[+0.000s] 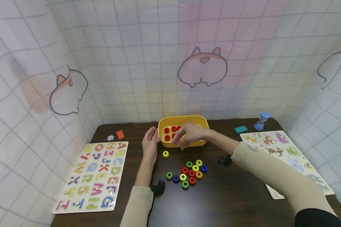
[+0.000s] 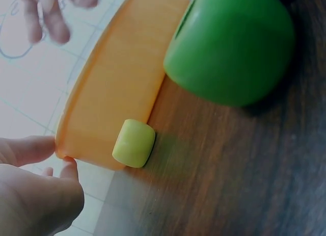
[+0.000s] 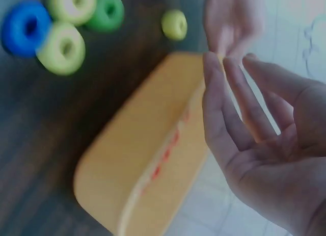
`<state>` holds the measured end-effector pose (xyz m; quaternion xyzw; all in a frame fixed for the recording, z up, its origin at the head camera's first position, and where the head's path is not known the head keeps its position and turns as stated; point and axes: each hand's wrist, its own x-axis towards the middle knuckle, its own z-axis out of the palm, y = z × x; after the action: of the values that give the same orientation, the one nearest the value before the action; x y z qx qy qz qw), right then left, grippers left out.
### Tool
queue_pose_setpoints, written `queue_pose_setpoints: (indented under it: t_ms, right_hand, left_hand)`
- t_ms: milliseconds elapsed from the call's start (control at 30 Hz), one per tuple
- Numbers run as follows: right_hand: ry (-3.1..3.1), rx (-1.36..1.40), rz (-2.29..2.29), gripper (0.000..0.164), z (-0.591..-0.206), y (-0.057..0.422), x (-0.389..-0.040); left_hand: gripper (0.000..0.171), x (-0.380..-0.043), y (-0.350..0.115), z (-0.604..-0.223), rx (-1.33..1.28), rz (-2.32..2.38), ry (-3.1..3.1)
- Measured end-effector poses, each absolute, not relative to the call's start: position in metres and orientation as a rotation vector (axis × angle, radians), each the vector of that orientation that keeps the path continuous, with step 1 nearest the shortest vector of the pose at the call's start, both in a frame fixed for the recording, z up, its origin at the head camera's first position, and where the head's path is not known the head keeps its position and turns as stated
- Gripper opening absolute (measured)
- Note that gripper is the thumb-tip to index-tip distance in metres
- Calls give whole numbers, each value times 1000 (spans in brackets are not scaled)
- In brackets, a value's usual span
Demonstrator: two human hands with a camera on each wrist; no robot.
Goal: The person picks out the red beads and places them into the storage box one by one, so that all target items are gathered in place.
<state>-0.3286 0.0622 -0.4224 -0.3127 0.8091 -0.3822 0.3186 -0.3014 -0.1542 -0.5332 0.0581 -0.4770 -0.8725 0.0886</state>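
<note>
A yellow plastic bin (image 1: 184, 118) stands at the back of the table with several red ring beads (image 1: 166, 130) inside. My left hand (image 1: 150, 145) is at its left side, fingers fairly straight, thumb touching the wall near the front corner. Over the bin's middle is my right hand (image 1: 190, 134), fingers bent downward and hiding part of the inside. In the right wrist view, nothing shows between the right hand's (image 3: 270, 139) spread fingers. A yellow bead (image 1: 165, 154) lies just in front of the bin, by my left wrist.
Nearer me lies a cluster of red, green, blue, orange and yellow beads (image 1: 191, 173). An alphabet puzzle board (image 1: 92, 176) is on the left, an animal puzzle board (image 1: 287, 157) on the right. Along the back are a chip (image 1: 110, 137), a red card (image 1: 120, 134), a teal block (image 1: 240, 129) and a blue sand timer (image 1: 262, 121).
</note>
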Motion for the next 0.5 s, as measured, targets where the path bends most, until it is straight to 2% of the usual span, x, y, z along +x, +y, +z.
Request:
queue_pose_setpoints:
  t_ms: [200,500]
  right_hand:
    - [2064,-918,-842,24,-448,61,-298]
    - [2087,-929,-701,30,-474,63,-288]
  left_hand:
    - [61,-299,-157,-527,193,-2617,-1417]
    - [61,-304,-153,-538,183,-2551,-1434]
